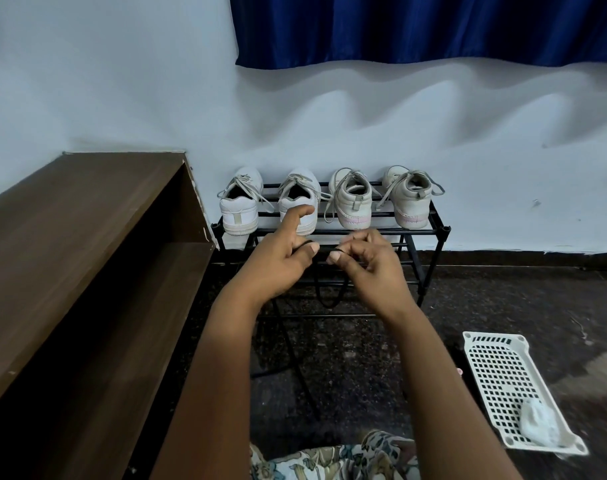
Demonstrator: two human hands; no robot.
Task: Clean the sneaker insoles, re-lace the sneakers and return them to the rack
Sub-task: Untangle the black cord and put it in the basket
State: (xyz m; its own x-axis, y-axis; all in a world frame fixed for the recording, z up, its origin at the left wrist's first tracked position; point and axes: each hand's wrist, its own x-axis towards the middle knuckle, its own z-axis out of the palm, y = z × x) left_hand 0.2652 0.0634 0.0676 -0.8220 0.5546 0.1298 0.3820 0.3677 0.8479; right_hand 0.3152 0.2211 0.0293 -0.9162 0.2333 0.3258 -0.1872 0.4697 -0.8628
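Pinching a thin black looped cord [324, 250], the left hand [281, 258] and right hand [371, 261] would best keep it taut and untwisted.

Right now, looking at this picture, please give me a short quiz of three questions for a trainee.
1. How many sneakers stand on the top shelf of the rack?
2. True or false: the white basket lies on the floor.
3. The left hand and right hand both pinch: A) black cord, B) a brush, C) an insole.
Key: 1) four; 2) true; 3) A.
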